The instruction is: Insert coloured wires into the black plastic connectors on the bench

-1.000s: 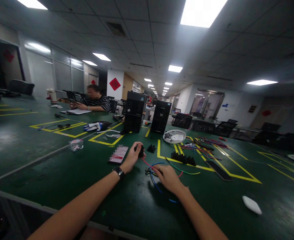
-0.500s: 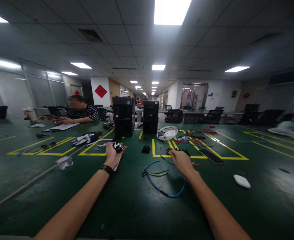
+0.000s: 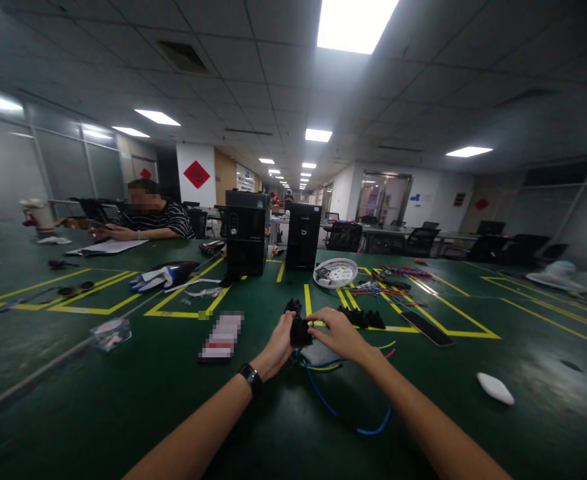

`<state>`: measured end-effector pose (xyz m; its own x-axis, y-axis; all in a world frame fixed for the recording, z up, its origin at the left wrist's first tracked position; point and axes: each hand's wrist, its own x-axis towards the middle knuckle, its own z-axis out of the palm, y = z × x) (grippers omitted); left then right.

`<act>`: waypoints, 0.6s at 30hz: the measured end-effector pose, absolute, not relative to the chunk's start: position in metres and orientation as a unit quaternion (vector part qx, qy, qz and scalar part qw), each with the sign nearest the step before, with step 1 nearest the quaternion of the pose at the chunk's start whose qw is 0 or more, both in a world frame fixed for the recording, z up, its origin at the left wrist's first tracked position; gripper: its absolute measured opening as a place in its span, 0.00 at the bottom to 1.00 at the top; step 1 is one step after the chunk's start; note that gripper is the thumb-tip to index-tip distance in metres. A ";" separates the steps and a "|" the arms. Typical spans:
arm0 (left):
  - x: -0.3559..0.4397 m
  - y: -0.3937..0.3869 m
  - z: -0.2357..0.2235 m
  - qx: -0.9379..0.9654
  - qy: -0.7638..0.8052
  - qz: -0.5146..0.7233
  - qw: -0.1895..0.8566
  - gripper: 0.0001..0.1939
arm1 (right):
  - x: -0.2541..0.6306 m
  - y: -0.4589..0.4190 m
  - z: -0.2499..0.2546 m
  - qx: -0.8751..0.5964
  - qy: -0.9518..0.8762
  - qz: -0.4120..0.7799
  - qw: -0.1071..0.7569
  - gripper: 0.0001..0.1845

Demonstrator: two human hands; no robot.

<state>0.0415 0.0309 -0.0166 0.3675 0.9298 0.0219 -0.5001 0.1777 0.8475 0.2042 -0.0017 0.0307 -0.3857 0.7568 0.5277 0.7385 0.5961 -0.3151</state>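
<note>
My left hand (image 3: pixel 277 347), with a dark band on the wrist, is closed around a small black block-shaped part (image 3: pixel 300 331). My right hand (image 3: pixel 340 332) meets it from the right, fingertips pinched at the block's edge. A trace of red shows at those fingertips, seemingly the end of a red wire (image 3: pixel 390 353) that emerges beyond the hand. Blue cable (image 3: pixel 323 393) loops on the table below both hands, partly hidden by the right forearm. Another black part (image 3: pixel 292 306) sits just behind the block, and a row of black parts (image 3: pixel 368 318) lies behind the right hand.
On the green table (image 3: pixel 183 413) are a blurred pinkish slab (image 3: pixel 222 337), a clear bag (image 3: pixel 110 333), a white basket (image 3: pixel 336 273), bundled wires (image 3: pixel 398 277), a dark flat slab (image 3: pixel 427 329) and a white rounded object (image 3: pixel 496 388). Two black boxes (image 3: pixel 246 233) stand behind. A person (image 3: pixel 148 217) sits at left.
My left hand has moved right and brought a black part to the centre. My right hand has shifted slightly left to meet it. The slab now lies uncovered. The view has shifted slightly.
</note>
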 end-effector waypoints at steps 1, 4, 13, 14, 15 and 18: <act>0.039 0.033 -0.016 0.397 0.249 0.502 0.727 0.18 | 0.201 0.003 0.034 -0.444 -0.834 0.021 0.327 0.16; 0.036 0.036 -0.012 0.379 0.215 0.512 0.740 0.16 | 0.188 0.008 0.041 -0.402 -0.854 0.057 0.325 0.24; 0.022 0.026 -0.014 0.705 0.361 0.437 0.426 0.29 | 0.219 0.055 0.039 -0.526 -0.805 -0.022 0.272 0.26; 0.020 0.020 -0.014 0.776 0.352 0.393 0.345 0.28 | 0.226 0.066 0.037 -0.563 -0.787 -0.039 0.248 0.26; 0.019 0.014 -0.014 0.834 0.333 0.344 0.274 0.26 | 0.231 0.075 0.036 -0.592 -0.775 -0.047 0.217 0.25; 0.019 -0.002 -0.011 0.924 0.267 0.227 0.154 0.16 | 0.238 0.095 0.033 -0.617 -0.773 -0.038 0.140 0.26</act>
<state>0.0190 -0.0022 -0.0107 0.7544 0.5625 0.3384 0.4227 -0.8106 0.4052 0.2383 0.0951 0.0331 -0.1988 0.9441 0.2629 0.9653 0.2350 -0.1139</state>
